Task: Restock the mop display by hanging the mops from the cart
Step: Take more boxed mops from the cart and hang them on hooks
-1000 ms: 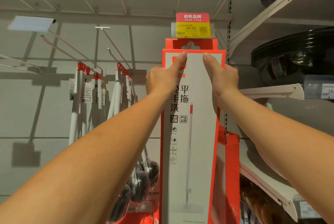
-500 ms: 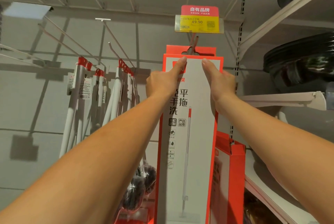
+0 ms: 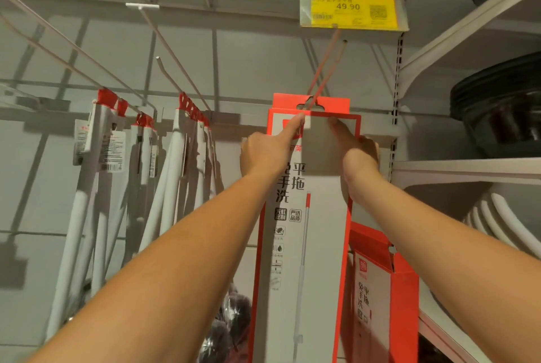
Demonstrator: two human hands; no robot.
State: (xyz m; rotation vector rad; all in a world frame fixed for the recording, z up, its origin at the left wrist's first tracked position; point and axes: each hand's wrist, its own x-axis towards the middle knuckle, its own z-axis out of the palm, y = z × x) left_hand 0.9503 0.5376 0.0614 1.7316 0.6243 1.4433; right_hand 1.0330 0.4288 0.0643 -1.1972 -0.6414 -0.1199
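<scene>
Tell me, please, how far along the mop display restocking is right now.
Done: the boxed mop has its tab seemingly threaded onto the hook, and white-handled mops hang to the left. In hand: the left hand and right hand press index fingers against its top, seemingly pushing it back. Left: letting go, then probably the second red box lower right, on no visible hook. The cart is out of view.

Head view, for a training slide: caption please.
Left hand and right hand press a boxed mop on its hook below the price tag.
</scene>
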